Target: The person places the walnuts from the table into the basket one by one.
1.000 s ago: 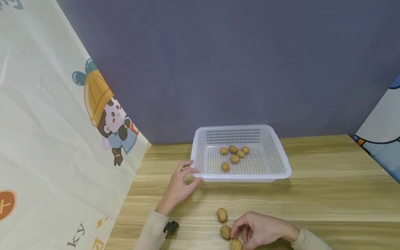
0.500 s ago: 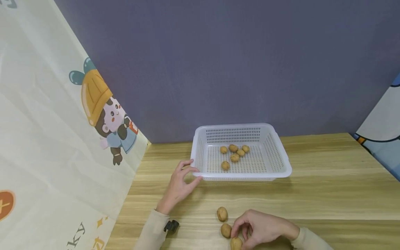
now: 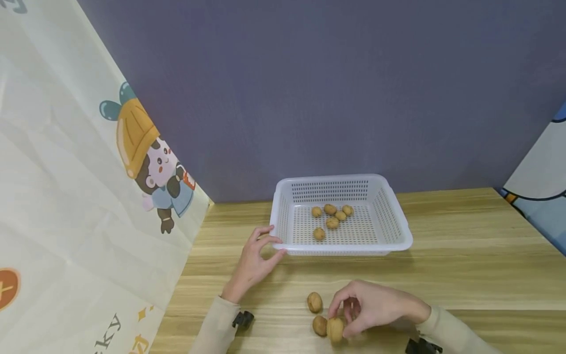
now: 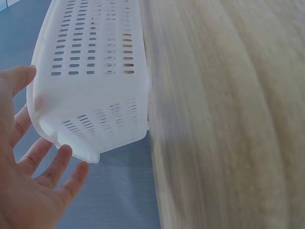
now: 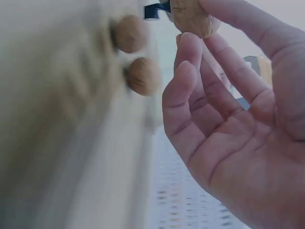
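My right hand pinches a walnut between thumb and fingertips near the front of the table; the right wrist view shows this held walnut at the top. Two more walnuts lie just left of it, a nearer walnut and a farther walnut. My left hand holds the front left corner of a white perforated plastic basket, thumb and fingers at its rim. Inside the basket are several walnuts. In the left wrist view the other fingers spread beside the basket corner.
The wood-grain table meets a dark blue-grey panel behind the basket. A white sheet with cartoon prints stands along the left, and another printed sheet along the right. Dark wrist devices sit at both cuffs.
My right hand has moved up and slightly away from the table's front with the walnut in its fingers. The left hand and the basket stay where they were.
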{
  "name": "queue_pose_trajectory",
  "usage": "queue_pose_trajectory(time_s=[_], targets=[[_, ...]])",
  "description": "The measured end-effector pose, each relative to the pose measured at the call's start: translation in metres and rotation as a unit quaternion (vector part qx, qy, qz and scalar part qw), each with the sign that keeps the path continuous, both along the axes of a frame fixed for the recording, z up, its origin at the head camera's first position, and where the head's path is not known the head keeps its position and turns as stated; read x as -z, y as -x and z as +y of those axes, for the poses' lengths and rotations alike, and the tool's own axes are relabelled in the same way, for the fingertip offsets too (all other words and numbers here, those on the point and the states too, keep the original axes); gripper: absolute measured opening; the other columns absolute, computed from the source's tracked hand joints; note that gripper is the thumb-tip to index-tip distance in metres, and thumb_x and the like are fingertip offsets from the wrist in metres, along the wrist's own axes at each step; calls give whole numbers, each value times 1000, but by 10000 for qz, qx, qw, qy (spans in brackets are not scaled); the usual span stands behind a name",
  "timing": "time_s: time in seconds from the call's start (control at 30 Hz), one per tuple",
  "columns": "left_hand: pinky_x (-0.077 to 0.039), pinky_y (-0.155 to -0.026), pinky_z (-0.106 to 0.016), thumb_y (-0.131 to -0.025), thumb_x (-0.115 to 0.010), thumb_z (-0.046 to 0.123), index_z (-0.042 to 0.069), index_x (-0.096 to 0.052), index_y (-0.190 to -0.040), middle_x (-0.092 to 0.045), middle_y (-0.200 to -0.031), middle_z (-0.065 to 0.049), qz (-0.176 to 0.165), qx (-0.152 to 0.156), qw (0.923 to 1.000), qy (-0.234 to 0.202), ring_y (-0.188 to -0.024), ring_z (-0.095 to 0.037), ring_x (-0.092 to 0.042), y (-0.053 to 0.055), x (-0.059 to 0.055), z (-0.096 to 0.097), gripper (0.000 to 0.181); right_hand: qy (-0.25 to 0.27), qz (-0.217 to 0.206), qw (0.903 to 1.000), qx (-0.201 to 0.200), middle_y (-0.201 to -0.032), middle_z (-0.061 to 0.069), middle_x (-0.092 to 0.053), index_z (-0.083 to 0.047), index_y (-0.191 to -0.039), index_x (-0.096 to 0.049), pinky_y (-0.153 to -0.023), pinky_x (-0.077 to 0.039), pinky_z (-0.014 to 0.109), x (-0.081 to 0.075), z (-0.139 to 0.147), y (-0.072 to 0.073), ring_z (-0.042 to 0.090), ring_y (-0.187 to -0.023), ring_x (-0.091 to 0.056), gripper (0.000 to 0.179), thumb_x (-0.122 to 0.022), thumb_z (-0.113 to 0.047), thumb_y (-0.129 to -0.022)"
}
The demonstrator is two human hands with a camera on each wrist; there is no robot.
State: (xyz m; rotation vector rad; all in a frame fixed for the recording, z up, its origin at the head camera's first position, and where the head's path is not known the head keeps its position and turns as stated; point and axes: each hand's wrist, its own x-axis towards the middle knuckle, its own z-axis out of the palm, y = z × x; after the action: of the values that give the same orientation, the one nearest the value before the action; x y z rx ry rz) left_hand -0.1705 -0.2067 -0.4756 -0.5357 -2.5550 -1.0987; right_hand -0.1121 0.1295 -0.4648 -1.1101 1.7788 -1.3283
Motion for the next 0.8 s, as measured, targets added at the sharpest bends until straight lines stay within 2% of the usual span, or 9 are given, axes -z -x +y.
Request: queue_pose_trajectory(time_s=[0.1, 0.2, 0.33, 0.43, 0.67, 0.8], targets=[[-47, -118, -60, -87, -88, 25, 19, -77, -107, -59, -150, -8, 17, 4, 10000, 2, -137, -35, -60, 0, 0, 0, 24, -14, 280, 9996, -24, -94, -1, -77, -17, -118, -76, -58, -59, 18, -15, 1, 7, -6, -75, -65, 28, -84, -16, -91], [-48, -118, -61, -87, -87, 25, 18, -77, -107, -59, -150, -9, 38, 25, 10000, -12, -136, -36, -61, -1, 0, 0, 24, -38, 491, 9988, -57, -91, -2, -76, -17, -118, -75, -57, -58, 19, -31, 3, 14, -5, -73, -65, 28, -84, -16, -91], [-47, -118, -61, -88, -87, 27, 18, -77, -107, -59, -150, -10, 53, 46, 10000, -24, -136, -37, -61, -1, -2, 0, 24, -71, 701, 9975, -17, -88, 3, -76, -16, -119, -75, -59, -58, 20, -53, 5, 27, -3, -74, -65, 29, -84, -17, -91], [-47, -118, -62, -88, -87, 27, 18, -77, -108, -59, -150, -10, 71, 57, 10000, -33, -136, -37, -60, -1, -2, 0, 24, -68, 796, 9968, 75, -92, 8, -75, -13, -121, -75, -62, -58, 21, -71, 6, 38, 0, -76, -66, 32, -84, -16, -90], [-47, -117, -62, -89, -86, 30, 19, -77, -108, -59, -150, -10, 93, 70, 9999, -32, -137, -37, -60, -1, -2, -1, 24, 100, 723, 9966, 384, -93, -4, -73, 0, -123, -71, -68, -59, 20, -106, 11, 73, 3, -80, -66, 33, -80, -5, -92], [-47, -117, -63, -89, -86, 30, 19, -77, -108, -59, -150, -10, 106, 77, 9999, -44, -137, -37, -59, -2, -2, 0, 23, 137, 781, 9946, 671, -100, 1, -75, 6, -126, -68, -74, -61, 23, -122, 10, 95, 7, -84, -68, 38, -80, -4, -91]])
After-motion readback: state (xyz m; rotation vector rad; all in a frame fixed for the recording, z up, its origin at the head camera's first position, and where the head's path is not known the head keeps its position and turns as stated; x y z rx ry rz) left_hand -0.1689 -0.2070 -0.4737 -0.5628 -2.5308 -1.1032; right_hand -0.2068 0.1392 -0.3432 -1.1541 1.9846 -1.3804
